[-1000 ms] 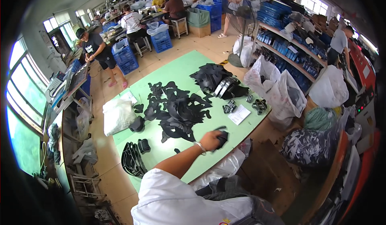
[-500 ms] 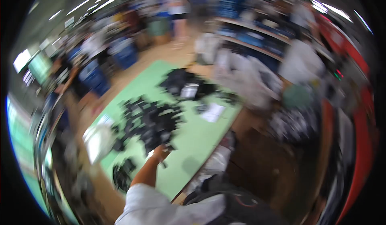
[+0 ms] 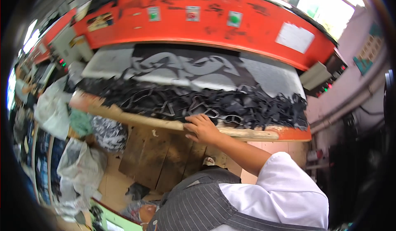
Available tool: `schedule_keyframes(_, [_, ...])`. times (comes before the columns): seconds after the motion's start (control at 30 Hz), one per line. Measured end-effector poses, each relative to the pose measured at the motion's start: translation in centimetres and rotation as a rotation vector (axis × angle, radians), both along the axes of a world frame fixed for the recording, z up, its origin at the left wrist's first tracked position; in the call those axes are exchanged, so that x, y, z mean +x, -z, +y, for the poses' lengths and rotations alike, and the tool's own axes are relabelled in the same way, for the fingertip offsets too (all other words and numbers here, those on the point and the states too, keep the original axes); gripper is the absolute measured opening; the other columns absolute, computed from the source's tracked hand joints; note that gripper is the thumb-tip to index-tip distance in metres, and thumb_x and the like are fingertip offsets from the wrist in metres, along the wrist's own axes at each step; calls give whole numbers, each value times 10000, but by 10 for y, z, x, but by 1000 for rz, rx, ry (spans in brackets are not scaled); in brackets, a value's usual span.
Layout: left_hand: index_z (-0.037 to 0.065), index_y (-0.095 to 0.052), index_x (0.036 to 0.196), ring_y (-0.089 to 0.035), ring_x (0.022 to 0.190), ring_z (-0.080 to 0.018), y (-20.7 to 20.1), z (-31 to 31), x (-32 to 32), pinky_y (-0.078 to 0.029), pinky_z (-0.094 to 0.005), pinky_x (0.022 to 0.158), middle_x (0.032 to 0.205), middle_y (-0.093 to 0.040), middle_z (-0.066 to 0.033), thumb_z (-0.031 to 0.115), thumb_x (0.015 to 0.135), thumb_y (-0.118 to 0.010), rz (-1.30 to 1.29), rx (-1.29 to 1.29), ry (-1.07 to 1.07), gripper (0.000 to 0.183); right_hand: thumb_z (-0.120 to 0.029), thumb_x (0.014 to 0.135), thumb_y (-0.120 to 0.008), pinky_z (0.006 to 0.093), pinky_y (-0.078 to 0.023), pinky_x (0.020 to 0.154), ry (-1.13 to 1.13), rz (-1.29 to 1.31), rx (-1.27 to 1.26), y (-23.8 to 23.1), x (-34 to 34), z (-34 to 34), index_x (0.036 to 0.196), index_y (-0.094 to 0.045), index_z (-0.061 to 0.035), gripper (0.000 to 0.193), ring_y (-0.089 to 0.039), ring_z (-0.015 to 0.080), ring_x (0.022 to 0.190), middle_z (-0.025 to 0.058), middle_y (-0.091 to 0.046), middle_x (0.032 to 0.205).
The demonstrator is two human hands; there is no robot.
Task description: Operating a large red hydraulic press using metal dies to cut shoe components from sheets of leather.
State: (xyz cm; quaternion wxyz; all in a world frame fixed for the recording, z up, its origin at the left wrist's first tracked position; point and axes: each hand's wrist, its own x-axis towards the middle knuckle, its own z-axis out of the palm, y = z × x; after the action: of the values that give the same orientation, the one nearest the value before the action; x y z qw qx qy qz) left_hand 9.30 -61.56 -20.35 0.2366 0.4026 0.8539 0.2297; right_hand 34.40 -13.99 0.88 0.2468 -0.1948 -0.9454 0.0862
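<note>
Before us stretches one red machine (image 3: 173, 30), with one heap of black scraps (image 3: 255, 107) along its front: ragged, tangled strips, dull and dark, behind a single worn wooden board (image 3: 132, 118). Farther in lies one black sheet (image 3: 144, 51), flat, with curved gray shapes showing in it. A green table (image 3: 117, 216) shows low behind us. Our right hand (image 3: 202, 128) is released, fingers loosely spread, touching the board's edge beside the heap. Our left hand (image 3: 147, 213) is near the table, mostly hidden; we cannot tell its grip. Among the scraps we count at least three thin, pale outlines (image 3: 233, 116).
</note>
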Motion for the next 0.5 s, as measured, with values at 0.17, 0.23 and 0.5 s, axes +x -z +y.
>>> schedule_keyframes(0.17, [6,-580,641,-549,608,-303,-186,205,-12,-442,-393,595,652,-565,-142,212,800,-720,138,231,76,295,-332,762,-738,434,-383,982,261,31,-81,-8,85,7,1138,-625,-93,459,-517,310,1147,127,-572,1220])
schedule_keyframes(0.23, [12,-585,684,-562,653,-294,-222,279,4,-449,-376,618,699,-582,-134,163,813,-704,106,428,202,231,-340,768,-734,430,-396,969,266,40,-160,-12,93,16,1149,-622,-91,469,-522,316,1137,132,-571,1224])
schedule_keyframes(0.5, [38,-624,1089,-564,996,-323,-226,447,33,-408,-420,900,1029,-634,-141,239,875,-629,338,534,361,293,-193,767,-725,465,-462,837,-12,-155,-344,-35,10,31,1081,-569,-90,366,-565,366,992,192,-556,1069])
